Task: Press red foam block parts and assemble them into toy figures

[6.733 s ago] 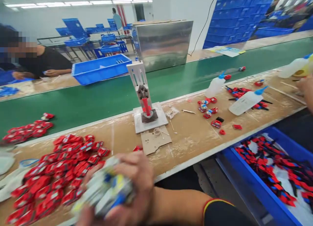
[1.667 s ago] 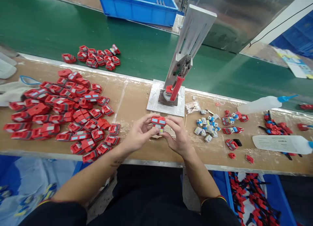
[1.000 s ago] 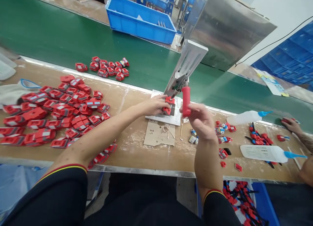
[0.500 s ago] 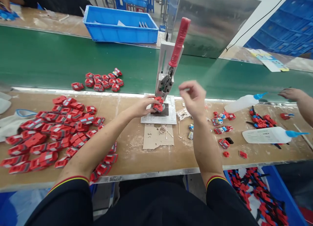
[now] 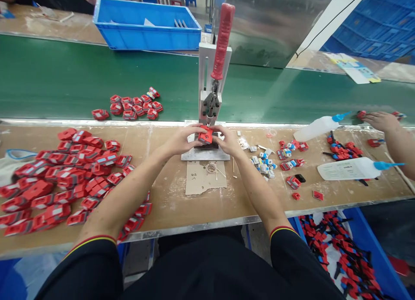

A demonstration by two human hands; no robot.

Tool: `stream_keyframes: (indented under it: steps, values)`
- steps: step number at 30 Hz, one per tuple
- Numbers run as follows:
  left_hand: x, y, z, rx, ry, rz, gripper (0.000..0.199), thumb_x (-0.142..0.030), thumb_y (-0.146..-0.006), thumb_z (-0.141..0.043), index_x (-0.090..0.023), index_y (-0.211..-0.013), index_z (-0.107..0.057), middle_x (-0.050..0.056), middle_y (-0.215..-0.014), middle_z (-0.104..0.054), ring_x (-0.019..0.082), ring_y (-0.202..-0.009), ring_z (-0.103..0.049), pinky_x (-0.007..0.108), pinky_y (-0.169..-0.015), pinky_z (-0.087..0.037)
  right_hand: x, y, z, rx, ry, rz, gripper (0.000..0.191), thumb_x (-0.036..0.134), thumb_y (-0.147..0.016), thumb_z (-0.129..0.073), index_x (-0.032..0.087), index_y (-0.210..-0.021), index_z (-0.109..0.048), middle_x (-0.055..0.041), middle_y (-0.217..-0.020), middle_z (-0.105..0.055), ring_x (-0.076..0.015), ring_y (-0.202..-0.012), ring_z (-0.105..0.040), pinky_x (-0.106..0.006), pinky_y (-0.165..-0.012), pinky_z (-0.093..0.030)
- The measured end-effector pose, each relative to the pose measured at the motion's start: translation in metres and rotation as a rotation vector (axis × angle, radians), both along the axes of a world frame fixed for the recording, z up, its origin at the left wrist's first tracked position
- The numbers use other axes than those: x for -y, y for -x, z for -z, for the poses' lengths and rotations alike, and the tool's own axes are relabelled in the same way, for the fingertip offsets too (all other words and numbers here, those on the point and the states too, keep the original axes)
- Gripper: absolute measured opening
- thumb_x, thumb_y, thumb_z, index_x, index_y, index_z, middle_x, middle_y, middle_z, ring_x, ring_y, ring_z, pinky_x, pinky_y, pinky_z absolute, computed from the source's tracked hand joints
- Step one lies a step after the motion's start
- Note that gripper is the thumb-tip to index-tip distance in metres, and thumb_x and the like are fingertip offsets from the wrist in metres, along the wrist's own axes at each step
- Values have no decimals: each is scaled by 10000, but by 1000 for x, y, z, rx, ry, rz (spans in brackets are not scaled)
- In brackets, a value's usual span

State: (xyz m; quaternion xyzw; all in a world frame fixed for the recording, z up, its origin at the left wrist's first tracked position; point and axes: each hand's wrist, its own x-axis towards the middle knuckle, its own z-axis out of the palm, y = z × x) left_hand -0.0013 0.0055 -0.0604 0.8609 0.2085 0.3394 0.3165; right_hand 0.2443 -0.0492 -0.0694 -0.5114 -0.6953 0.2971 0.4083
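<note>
On my left, a big heap of red parts (image 5: 69, 179) covers the worktop (image 5: 168, 174), tumbled at many angles, and behind it a smaller batch (image 5: 129, 114) lies on the green belt (image 5: 58, 75). Next comes my left hand (image 5: 181, 141), its fingers closed on one side of the part (image 5: 205, 135), which sits between my hands at the foot of the press (image 5: 203, 68). The red lever (image 5: 223, 40) stands up above it, so the press looks to be off the part; whether the part rests on the base (image 5: 191, 155) or is held just over it, I can't tell. My right hand (image 5: 231, 142) has its fingers on the other side, so both hands are grasping this one part. I'd judge the work well short of its end: one part is in hand, with that big heap lying loose. Whether the batch on the belt is finished doesn't show. The part's broad red face is turned upward and its paler side leans toward me; the long axis seems to run across me, from hand to hand, though my fingers hide the ends and I can't say which is the front. Nearest me, a scrap of cardboard (image 5: 197, 181) lies just before the base. Further right are small white and blue pieces (image 5: 264, 165) in a loose pile, then two bottles (image 5: 314, 129) (image 5: 343, 169) lying on their sides, and past them another person's hand (image 5: 382, 120) by the belt.
</note>
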Motion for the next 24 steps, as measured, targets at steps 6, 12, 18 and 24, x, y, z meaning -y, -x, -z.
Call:
stream_keyframes:
  steps: [6, 12, 18, 24]
  values:
    - [2, -9, 4, 190, 254, 24, 480, -472, -850, -860, -217, -1241, -748, 133, -1313, -779, 294, -1218, -750, 529, -1167, -570, -2, 5, 12, -162, 1, 93, 386, 348, -786, -756, 253, -1157, -711, -83, -1189, -816, -283, -1096, -743, -480, -1009, -558]
    - [5, 11, 7, 388, 382, -119, 604, -542, -726, -958, -211, -1170, -719, 121, -1157, -805, 267, -1057, -793, 458, -999, -658, 7, -15, 16, -389, 55, 208, 382, 497, -802, -765, 270, -1098, -685, -68, -1067, -820, -257, -1030, -760, -418, -889, -603]
    - [5, 18, 18, 428, 410, -202, 589, -483, -725, -959, -235, -1148, -632, 67, -1070, -792, 216, -950, -794, 385, -888, -668, 25, -33, 15, -548, 120, 257, 401, 539, -802, -741, 283, -1104, -681, -22, -1000, -802, -190, -884, -742, -318, -734, -618]
    - [2, -12, 32, 349, 340, -242, 503, -371, -769, -884, -232, -1131, -564, 63, -1070, -774, 219, -996, -780, 389, -912, -643, 18, -66, 16, -539, 173, 280, 430, 479, -945, -482, 286, -1313, -593, -75, -1175, -790, -211, -925, -782, -346, -704, -645]
